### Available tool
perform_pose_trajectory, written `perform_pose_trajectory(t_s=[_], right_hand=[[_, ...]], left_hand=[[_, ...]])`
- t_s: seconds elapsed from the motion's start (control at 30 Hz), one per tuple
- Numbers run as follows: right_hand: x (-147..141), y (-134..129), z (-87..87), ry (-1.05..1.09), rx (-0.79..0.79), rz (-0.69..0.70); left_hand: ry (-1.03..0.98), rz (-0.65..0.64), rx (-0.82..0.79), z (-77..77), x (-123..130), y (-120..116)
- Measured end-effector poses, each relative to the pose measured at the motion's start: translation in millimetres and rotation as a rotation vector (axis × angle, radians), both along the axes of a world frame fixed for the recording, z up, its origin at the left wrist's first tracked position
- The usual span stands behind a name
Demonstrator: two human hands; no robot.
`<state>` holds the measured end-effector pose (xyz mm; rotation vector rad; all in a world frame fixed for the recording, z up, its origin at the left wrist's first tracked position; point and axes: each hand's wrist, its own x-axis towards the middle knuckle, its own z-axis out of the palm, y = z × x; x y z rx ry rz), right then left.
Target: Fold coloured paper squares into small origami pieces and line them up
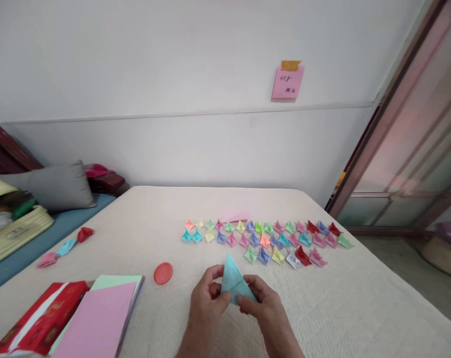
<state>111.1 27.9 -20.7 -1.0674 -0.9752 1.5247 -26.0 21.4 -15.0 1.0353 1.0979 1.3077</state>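
A light blue folded paper, shaped like a triangle with its tip pointing up, is held between my two hands above the table. My left hand pinches its lower left side, thumb on the front. On the lower right, my right hand grips it, thumb also on the front face. Fingers behind the paper are partly hidden. Just beyond my hands lie several rows of small folded paper pieces in many colours.
A red round lid lies left of my hands. Nearer on the left are a stack of coloured paper and a red packet. Three crumpled-looking paper pieces rest by the left edge. A pink note is taped to the wall.
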Motion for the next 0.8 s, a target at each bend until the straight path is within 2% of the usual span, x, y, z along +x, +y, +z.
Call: perform_pose_trajectory(t_s=[0.2, 0.37, 0.57, 0.67, 0.8], right_hand=[[2, 4, -3.1, 0.131, -0.036, -0.050], [4, 3, -1.4, 0.087, 0.040, -0.043], [4, -2, -2.0, -0.152, 0.207, -0.043], [5, -3, -6.9, -0.365, 0.318, -0.172], [5, -2, -14.4, -0.593, 0.603, -0.353]], left_hand=[[-0.024, -0.040, 0.002, -8.6, 1, 2], [0.010, -0.128, -0.033, -15.1, -1, 5], [0.291, -0.108, -0.093, -5.5, -2, 2], [0.337, -0.087, -0.143, -1.5, -3, 1], [0.258, 0.007, -0.084, 1.3, -6, 2]])
